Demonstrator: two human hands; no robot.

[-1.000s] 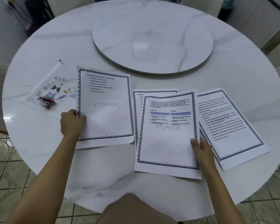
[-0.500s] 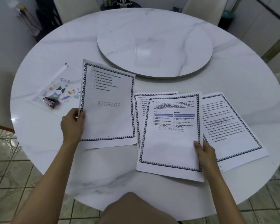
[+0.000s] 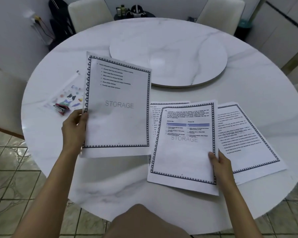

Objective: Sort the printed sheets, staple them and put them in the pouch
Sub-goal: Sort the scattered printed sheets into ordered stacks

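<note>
Pinching a thin sheaf (image 3: pixel 119 109) by its left edge in the left grip (image 3: pixel 74 124), thumb on the printed face, raised and tilted above the tabletop (image 3: pixel 110 186). Pinching the middle sheet (image 3: pixel 184 148) at its right edge in the right grip (image 3: pixel 219 160), over a lower sheet (image 3: pixel 155 117) and beside the right pile (image 3: pixel 248 138). Likely light, limp and slick: prone to sagging and fanning, so best held mid-length along a long edge. Leaving the stapler (image 3: pixel 61 108) lying on the pouch (image 3: pixel 67 97) at left.

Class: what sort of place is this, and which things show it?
Probably a home dining room: a round white marble table with a raised turntable disc, cream padded chairs around it.
</note>
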